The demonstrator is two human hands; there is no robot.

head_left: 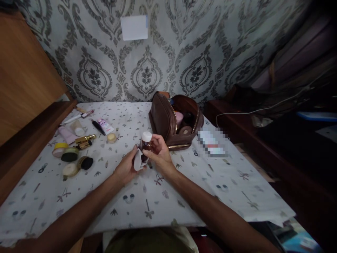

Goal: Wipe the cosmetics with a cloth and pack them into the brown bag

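Near the middle of the patterned table, my right hand (161, 154) grips a small dark brown bottle (146, 143) with a white cap, held upright. My left hand (127, 166) is closed on a crumpled white cloth or tissue (139, 161), pressed against the lower side of the bottle. Just behind my right hand stands a brown leather bag (164, 117), unzipped, with a pink item (179, 118) and dark items inside. A small cream-coloured jar (111, 137) sits to the left of the bottle.
Jars (70, 169), tubes (105, 125), gold-coloured sticks (85, 138) and a black item (98, 127) lie on the left of the tablecloth (147, 221). A blurred-out flat item (213, 142) is right of the bag. A patterned wall stands behind; a wooden panel (28, 59) is at left.
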